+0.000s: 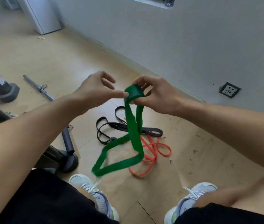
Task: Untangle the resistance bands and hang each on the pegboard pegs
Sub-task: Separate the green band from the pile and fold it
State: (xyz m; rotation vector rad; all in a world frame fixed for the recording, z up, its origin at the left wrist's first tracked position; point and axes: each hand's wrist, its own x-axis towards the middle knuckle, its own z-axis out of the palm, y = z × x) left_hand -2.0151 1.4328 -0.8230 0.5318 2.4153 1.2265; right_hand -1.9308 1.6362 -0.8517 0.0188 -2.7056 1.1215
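Progress: early, no pegboard in view, nothing hung | green band [134, 135] lifted at frame centre | black band [120, 126], orange band [150, 152] heaped on floor below | right hand [157, 92] fingers pinch its top | left hand [95, 89] fingers loosely spread, thumb touching it

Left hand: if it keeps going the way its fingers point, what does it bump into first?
Most likely the green band. The left hand points right, its thumb tip about touching the band's top loop, which the right hand pinches. Depth is hard to judge from this single view.
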